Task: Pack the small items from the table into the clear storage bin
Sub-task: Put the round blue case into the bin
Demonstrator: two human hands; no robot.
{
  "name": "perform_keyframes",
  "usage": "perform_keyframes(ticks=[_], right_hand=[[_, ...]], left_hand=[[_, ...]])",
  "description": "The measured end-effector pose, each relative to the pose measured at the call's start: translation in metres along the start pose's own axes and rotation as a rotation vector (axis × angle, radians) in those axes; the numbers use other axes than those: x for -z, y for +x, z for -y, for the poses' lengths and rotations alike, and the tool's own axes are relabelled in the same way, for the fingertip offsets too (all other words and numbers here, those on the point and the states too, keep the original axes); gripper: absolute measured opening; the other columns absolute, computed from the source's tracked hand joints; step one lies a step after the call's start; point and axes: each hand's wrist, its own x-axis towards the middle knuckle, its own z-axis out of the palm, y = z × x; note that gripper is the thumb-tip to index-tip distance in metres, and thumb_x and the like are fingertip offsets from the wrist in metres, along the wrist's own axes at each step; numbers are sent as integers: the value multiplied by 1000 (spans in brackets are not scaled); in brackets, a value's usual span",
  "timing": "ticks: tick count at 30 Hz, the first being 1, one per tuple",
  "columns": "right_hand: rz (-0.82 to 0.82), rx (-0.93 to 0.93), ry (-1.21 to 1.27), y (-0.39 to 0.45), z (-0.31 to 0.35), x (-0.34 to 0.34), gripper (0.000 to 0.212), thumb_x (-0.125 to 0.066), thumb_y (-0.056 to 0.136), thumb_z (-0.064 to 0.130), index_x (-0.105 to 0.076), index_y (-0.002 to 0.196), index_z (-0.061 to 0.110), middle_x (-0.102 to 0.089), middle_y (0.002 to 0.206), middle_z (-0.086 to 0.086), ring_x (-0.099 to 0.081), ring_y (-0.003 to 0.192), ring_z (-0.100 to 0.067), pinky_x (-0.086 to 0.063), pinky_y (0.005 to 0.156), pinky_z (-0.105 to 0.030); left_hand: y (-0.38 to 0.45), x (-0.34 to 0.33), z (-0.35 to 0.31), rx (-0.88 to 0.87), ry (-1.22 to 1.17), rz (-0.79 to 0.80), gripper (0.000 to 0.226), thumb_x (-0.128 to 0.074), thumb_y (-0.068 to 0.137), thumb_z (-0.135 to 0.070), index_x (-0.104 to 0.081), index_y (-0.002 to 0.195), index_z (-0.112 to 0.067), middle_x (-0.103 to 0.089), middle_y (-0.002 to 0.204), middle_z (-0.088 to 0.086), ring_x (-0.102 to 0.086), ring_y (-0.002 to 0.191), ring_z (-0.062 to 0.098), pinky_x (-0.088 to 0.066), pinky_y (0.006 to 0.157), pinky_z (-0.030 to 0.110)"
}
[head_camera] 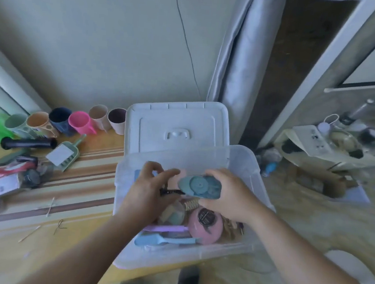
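Taking the clear storage bin [243,167] as the landmark: it sits at the right end of the desk [81,200], and its near right corner seems to reach past the desk edge over the floor. That is the first risk. Any downward push from the hands working inside it could tip or slide the bin toward the floor.

At the bin's near wall lie a blue spatula [164,240] and a lilac utensil [165,228], with a pink round item [206,226] just behind them. Over the middle of the bin, the right hand [229,197] curls around a teal oblong piece [199,186], holding it above the contents. The left hand [148,190] is beside it with fingers bent toward the same piece; whether it is pinching the piece, or the small dark thing just below it, I cannot tell. If the teal piece is let go from this height it could knock the loose items underneath or bounce against the wall. The bin is filling, so things stacked high may stop the lid from seating.

Behind the bin leans its white lid [178,127], propped upright; a bump from either forearm could drop it onto the hands or the contents.

Left of the bin, still on the desk, wait a green scoop [67,151], a black tube [28,144] and, farther back, a row of cups [70,120]. A forearm sweeping left could roll the tube or topple a cup.
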Motion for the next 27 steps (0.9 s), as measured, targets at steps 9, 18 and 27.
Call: perform_keyframes(ticks=[9, 18, 27], right_hand=[[-16, -180, -237, 27, -78, -33, 66, -87, 72, 45, -57, 131, 48, -34, 118, 6, -51, 119, -30, -50, 100, -38], [67, -173, -426, 106, -27, -96, 62, -81, 86, 51, -46, 137, 50, -31, 124, -4, -49, 115, -33, -55, 90, -46], [89, -144, -161, 105, -39, -117, 87, -89, 77, 45, -36, 144, 33, -33, 123, -4, -58, 102, -28, -48, 81, -34]], left_hand=[[-6, 16, 21, 185, 148, -54, 31, -95, 66, -21, -82, 93, -29, -64, 98, -8, -66, 77, 19, -49, 71, 26], [-42, -3, 19, 239, 94, 57, 22, -88, 78, -27, -80, 99, -30, -47, 104, -5, -60, 62, 7, -47, 60, 22], [-37, 1, 23, 343, -20, 173, 41, -49, 83, -38, -72, 116, -28, -43, 111, -12, -50, 105, -5, -37, 82, 7]])
